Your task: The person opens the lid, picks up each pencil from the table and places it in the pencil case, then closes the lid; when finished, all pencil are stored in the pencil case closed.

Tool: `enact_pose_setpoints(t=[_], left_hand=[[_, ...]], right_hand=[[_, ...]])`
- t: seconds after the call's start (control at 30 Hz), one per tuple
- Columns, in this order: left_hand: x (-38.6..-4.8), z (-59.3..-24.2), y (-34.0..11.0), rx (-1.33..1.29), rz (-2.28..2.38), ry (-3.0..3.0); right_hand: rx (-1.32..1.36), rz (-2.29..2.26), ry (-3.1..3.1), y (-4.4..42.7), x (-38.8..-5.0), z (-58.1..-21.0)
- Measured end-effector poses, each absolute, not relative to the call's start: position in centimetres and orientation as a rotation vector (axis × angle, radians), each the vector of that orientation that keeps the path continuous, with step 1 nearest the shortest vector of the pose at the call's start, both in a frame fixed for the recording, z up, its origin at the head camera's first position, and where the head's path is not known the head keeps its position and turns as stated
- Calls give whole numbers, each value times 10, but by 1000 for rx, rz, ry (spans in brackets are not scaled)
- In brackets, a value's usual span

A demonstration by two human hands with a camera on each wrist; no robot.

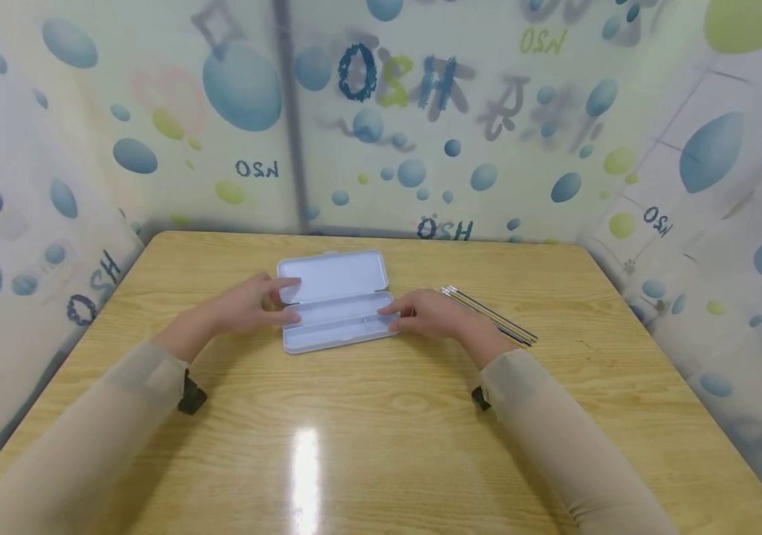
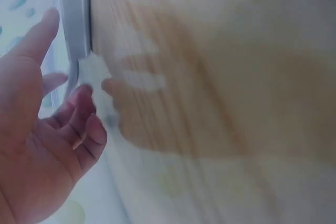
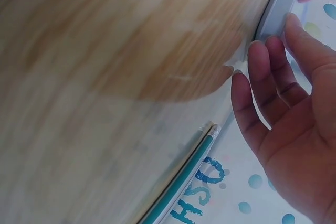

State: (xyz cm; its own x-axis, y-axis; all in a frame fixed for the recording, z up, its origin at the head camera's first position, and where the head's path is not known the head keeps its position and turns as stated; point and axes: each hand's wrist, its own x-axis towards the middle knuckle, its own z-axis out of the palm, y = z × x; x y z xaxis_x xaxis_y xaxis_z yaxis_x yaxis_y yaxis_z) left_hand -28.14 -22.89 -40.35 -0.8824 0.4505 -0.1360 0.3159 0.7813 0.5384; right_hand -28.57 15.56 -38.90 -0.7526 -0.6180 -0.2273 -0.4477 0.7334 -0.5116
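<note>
A pale lilac pencil case [image 1: 337, 306] lies unfolded on the table, its lid [image 1: 334, 275] tipped back and its divided tray towards me. At the left end, my left hand [image 1: 250, 303] has thumb and forefinger spread apart, fingertips overlapping the lid and tray. In the left wrist view, that hand [image 2: 47, 124] curves its other fingers loosely beside the case's edge [image 2: 76, 14]. My right hand [image 1: 437, 316] has bent fingertips at the tray's right end. In the right wrist view, the thumb of the right hand [image 3: 294, 114] meets the case wall [image 3: 273, 17]; its forefinger is hidden.
Several thin pencils [image 1: 491, 316] lie together right of the case, partly behind my right hand and forearm. The wooden table [image 1: 381, 431] meets a patterned backdrop [image 1: 381, 186] at its rear, with similar sheets at both sides.
</note>
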Motion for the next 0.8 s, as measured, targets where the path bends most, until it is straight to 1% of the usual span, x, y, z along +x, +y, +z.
enact_pose_setpoints(t=[0.2,0.37,0.57,0.8], left_hand=[[-264,-401,-225,645,854,2643],[-254,-403,-224,636,906,2614],[-249,-407,-227,610,891,2604],[-250,-409,-227,572,956,2532]], right_hand=[[-812,-598,2565,155,-285,-388],[-826,-583,2568,155,-284,-388],[-859,-582,2567,155,-285,-391],[-817,-616,2560,157,-285,-391]])
